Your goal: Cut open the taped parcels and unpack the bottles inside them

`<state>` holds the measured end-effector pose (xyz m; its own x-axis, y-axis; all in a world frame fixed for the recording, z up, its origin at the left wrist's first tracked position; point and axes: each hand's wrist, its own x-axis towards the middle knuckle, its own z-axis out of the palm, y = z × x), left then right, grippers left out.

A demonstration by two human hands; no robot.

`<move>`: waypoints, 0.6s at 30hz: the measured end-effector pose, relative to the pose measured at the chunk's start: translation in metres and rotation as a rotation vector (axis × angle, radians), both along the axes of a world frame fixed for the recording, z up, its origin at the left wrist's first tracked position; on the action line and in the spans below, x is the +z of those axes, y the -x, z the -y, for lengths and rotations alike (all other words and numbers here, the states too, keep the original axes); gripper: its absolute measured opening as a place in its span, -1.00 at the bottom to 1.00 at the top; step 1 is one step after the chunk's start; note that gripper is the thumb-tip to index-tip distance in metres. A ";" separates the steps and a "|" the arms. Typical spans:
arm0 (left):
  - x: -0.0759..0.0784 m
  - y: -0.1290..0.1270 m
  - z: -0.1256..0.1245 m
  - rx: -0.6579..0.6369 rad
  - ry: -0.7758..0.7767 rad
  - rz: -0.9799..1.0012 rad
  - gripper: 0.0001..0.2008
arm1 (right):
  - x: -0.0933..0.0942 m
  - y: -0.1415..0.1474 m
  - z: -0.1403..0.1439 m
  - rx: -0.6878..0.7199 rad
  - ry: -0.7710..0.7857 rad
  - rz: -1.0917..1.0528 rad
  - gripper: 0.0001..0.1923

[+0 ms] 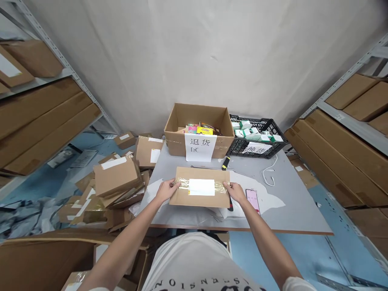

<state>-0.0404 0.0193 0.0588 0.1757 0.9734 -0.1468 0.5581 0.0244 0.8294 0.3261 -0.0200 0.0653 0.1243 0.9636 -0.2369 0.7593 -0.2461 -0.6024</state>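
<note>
I see the grey desk point(291, 202) first, with a flat cardboard parcel point(198, 194) lying near its front edge, white label up, under a strip of clear tape. Behind it stands an open carton point(182, 121) of goods and a black crate point(266, 123). Both forearms reach forward and converge on the parcel. My left hand point(166, 190) pinches its left edge, fingers curled on top; my right hand point(235, 190) grips the right edge likewise. A phone point(253, 200) lies just right.

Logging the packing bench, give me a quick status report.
Left hand and right hand gripping flat cardboard parcel at its ends. Parcel flat on grey table. Phone beside right hand.
</note>
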 end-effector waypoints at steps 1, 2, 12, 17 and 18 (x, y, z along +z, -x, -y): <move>-0.001 -0.001 -0.003 -0.007 0.006 -0.025 -0.47 | -0.003 0.000 -0.004 -0.004 0.021 0.009 -0.48; -0.002 -0.001 -0.005 -0.010 0.013 -0.041 -0.47 | -0.007 -0.001 -0.007 -0.013 0.041 0.016 -0.47; -0.012 -0.010 -0.021 0.062 0.078 -0.040 -0.39 | -0.025 -0.006 -0.029 -0.089 0.034 -0.101 -0.45; -0.016 -0.011 -0.024 0.079 0.105 0.002 -0.34 | -0.033 -0.005 -0.032 -0.119 0.005 -0.063 -0.44; -0.017 -0.011 -0.025 0.078 0.109 -0.010 -0.32 | -0.033 -0.005 -0.033 -0.125 0.005 -0.054 -0.43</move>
